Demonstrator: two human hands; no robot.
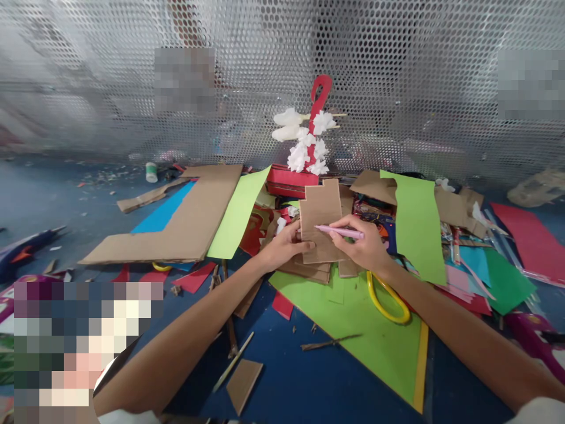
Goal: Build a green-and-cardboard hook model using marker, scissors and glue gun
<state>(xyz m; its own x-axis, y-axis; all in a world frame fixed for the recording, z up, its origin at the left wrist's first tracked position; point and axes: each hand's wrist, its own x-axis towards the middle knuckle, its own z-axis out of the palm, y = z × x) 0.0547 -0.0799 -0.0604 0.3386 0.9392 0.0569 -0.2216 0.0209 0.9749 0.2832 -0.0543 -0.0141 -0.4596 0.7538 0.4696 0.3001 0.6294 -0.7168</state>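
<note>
In the middle of the head view a piece of cardboard [321,206] with stepped cuts along its top is held tilted up. My left hand [286,242] grips its left edge, with the thumb across the front. A pink pen [351,232] is pinched in my right hand [362,240], its tip at the cardboard's face. Beneath both hands lie more cardboard pieces [309,271] and a large green sheet [375,341]. The yellow handle of what looks like scissors [388,303] pokes out beside my right wrist.
A red hooked stand with white paper flowers [308,144] rises from a red box [286,179] before a perforated metal screen [265,70]. Left lies an L-shaped cardboard [194,218]; right, a light green sheet [419,224]. A stick [233,362] and scraps lie on the blue table [282,388].
</note>
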